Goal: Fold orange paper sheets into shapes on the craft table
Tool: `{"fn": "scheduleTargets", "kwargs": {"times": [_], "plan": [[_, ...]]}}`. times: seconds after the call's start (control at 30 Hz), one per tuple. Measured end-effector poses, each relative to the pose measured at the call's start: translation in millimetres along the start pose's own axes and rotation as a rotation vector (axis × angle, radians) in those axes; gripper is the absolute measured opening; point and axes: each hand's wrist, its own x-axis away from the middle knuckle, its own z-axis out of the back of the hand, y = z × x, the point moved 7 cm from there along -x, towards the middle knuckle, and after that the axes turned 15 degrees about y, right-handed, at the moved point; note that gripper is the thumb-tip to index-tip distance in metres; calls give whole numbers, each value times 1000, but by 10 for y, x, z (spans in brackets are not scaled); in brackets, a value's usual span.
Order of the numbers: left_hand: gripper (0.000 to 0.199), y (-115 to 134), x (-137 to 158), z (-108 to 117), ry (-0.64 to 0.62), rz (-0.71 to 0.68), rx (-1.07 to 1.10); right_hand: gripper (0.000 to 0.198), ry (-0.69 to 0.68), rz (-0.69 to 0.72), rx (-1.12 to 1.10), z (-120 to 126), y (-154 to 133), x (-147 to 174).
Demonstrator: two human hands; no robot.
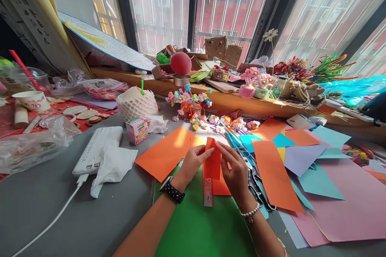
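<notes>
Between my two hands a narrow piece of orange paper (213, 165) is held up, folded along its length. My left hand (194, 161) pinches its left side near the top, thumb laid across the front. At the upper right edge, the fingers of my right hand (235, 168) close on the same paper. Under it, a short ruler (208, 193) lies on a green mat (199, 229), beside another orange piece (221, 186) that is partly covered. A larger orange sheet (164, 154) rests flat to the left of my hands.
Scissors (259, 188) lie right of my right hand, among orange, blue and pink sheets (346, 204). On the left are a white power bank (98, 150) with a cable, a tissue (116, 168), a pink box (137, 130) and a wrapped coconut (137, 102). Paper flowers (193, 106) stand behind.
</notes>
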Motion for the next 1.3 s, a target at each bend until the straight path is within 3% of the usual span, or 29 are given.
{"fn": "scheduleTargets", "kwargs": {"times": [0.27,0.47,0.93,1.07,1.17,1.3], "plan": [[28,-29,10,32,48,119,61,56,-74,31,28,-72,-11,35],[30,-38,-22,50,63,97,56,57,-166,77,70,-148,-29,59],[31,-103,-67,107,101,60,77,58,-146,169,80,-151,-100,63],[30,-75,-61,100,111,9,-37,42,-75,26,-35,-91,-36,19],[28,-73,-36,28,33,-8,-119,27,2,-239,-136,-21,144,-17],[27,-63,-9,-32,-34,-60,-198,24,-26,-537,-261,-28,346,-2]]}}
